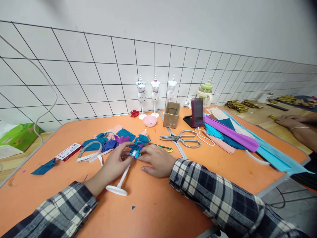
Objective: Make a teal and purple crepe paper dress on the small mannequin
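Observation:
A small white mannequin (123,177) on a round-based stand lies tilted over the table, its base toward me and its body wrapped in blue and purple crepe paper (140,140). My left hand (117,161) is closed around the wrapped body from the left, thumb and fingers on either side. From the right, my right hand (156,160) presses its bent fingers on the blue paper. Its fingertips are partly hidden behind the paper. Loose paper scraps (110,144) and a clear ring of tape (89,149) lie beyond my left hand.
Scissors (182,138) and a yellow-green cutter (168,149) lie right of the hands. Behind stand three mannequins (155,87), a pink bowl (150,121), a cardboard box (171,114) and a phone (197,112). Paper strips (232,134) cover the right side. Another person's hands (284,121) rest farther right.

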Demonstrator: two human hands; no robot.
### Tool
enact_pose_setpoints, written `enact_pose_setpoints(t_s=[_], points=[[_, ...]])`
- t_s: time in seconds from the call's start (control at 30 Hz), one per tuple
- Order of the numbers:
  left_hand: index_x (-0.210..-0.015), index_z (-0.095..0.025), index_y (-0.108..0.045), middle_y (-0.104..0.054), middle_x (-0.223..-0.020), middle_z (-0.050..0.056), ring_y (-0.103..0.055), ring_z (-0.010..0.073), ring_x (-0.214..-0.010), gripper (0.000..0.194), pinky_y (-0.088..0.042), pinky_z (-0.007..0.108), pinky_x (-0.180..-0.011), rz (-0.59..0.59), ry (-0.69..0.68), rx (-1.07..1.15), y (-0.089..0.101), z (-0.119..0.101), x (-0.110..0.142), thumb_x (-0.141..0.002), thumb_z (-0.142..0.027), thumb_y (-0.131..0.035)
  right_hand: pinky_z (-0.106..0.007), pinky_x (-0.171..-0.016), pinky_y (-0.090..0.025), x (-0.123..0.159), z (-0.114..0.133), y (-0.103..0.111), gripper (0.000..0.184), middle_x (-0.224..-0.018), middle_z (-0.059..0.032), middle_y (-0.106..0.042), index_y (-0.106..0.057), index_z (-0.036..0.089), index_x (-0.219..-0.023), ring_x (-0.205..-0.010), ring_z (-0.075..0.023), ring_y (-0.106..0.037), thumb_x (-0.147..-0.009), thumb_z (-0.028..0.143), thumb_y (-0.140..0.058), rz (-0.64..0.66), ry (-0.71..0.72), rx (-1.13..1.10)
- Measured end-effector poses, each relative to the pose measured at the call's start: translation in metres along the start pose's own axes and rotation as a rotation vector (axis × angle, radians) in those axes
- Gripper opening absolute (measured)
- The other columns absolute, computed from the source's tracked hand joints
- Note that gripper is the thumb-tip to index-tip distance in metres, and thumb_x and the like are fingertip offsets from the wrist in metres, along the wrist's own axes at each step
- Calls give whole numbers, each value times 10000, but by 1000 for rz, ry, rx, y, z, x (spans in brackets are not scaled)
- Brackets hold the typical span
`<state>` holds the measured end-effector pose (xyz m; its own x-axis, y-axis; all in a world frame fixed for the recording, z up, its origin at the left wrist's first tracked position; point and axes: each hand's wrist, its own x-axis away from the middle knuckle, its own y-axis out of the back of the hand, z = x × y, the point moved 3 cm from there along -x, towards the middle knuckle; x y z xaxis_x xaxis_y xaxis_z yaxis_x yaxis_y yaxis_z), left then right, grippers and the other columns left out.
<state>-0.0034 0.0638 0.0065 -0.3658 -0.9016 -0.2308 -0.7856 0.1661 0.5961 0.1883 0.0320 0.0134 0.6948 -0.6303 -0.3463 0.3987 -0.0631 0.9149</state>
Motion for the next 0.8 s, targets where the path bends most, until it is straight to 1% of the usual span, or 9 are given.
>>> enact_pose_setpoints(t_s=[0.1, 0.2, 0.27, 0.37, 0.5, 0.57, 0.67, 0.73, 0.8], points=[[-1337, -237, -429, -628, -1236, 97, -705, 196, -868, 563, -589, 384, -799, -37, 142, 365, 0, 5, -2, -813, -310, -621, -438, -1049, -375, 0, 1, 3, 429, -1413, -78, -536, -628, 220, -1272, -1275, -268, -458, -897, 428, -604, -68, 1, -14], [-1351, -251, -428, -648, -1150, 73, -689, 215, -921, 620, -576, 387, -812, -20, 200, 496, -2, 0, -2, -776, -283, -659, -397, -996, -414, -1, -3, 8, 219, -1257, -45, -645, -696, 221, -1064, -1132, -216, -552, -915, 307, -561, -153, -16, -82], [-1322, -229, -466, -650, -1090, 63, -679, 228, -908, 636, -570, 388, -798, -4, 266, 471, -5, -4, 0, -729, -275, -691, -375, -987, -424, -1, -10, 13, 211, -1162, -53, -677, -675, 202, -1067, -1082, -202, -568, -903, 244, -549, -277, -93, -130], [-1293, -227, -474, -637, -984, 21, -674, 206, -811, 645, -568, 365, -757, -2, 367, 539, -11, -9, 2, -688, -256, -697, -395, -1040, -405, 0, -23, 15, 434, -1282, -102, -623, -552, 162, -1298, -1181, -232, -531, -875, 256, -586, -403, -235, -165], [-1277, -245, -459, -615, -965, 5, -687, 190, -784, 625, -571, 336, -744, 16, 415, 670, -19, -14, 7, -702, -289, -701, -426, -1103, -369, -1, -31, 5, 644, -1438, -115, -520, -430, 165, -1432, -1305, -259, -475, -856, 360, -645, -288, -299, -220], [-1313, -246, -444, -620, -1074, 49, -684, 201, -746, 675, -571, 336, -652, 50, 407, 488, -19, -14, 9, -714, -382, -725, -437, -1130, -341, 0, -33, 1, 711, -1484, -116, -472, -399, 176, -1457, -1351, -267, -434, -829, 356, -680, -241, -304, -225], [-1346, -250, -463, -627, -1172, 91, -641, 190, -643, 677, -540, 349, -562, 53, 254, 5, -14, -13, 10, -760, -496, -696, -434, -1129, -344, 0, -34, 0, 686, -1461, -123, -491, -429, 178, -1431, -1337, -266, -448, -809, 297, -692, -220, -311, -230], [-1360, -249, -473, -625, -1216, 94, -650, 198, -688, 636, -557, 375, -641, 8, 100, -206, -8, -13, 9, -810, -516, -649, -427, -1107, -371, 0, -36, 0, 642, -1416, -125, -528, -464, 171, -1396, -1294, -264, -482, -804, 275, -690, -215, -320, -243], [-1412, -257, -438, -554, -1364, 107, -673, 245, -919, 635, -562, 412, -813, -29, -57, -320, -5, -15, 9, -852, -502, -613, -427, -1092, -385, 0, -36, 1, 643, -1381, -124, -552, -468, 164, -1389, -1270, -265, -496, -795, 263, -693, -220, -330, -248]])
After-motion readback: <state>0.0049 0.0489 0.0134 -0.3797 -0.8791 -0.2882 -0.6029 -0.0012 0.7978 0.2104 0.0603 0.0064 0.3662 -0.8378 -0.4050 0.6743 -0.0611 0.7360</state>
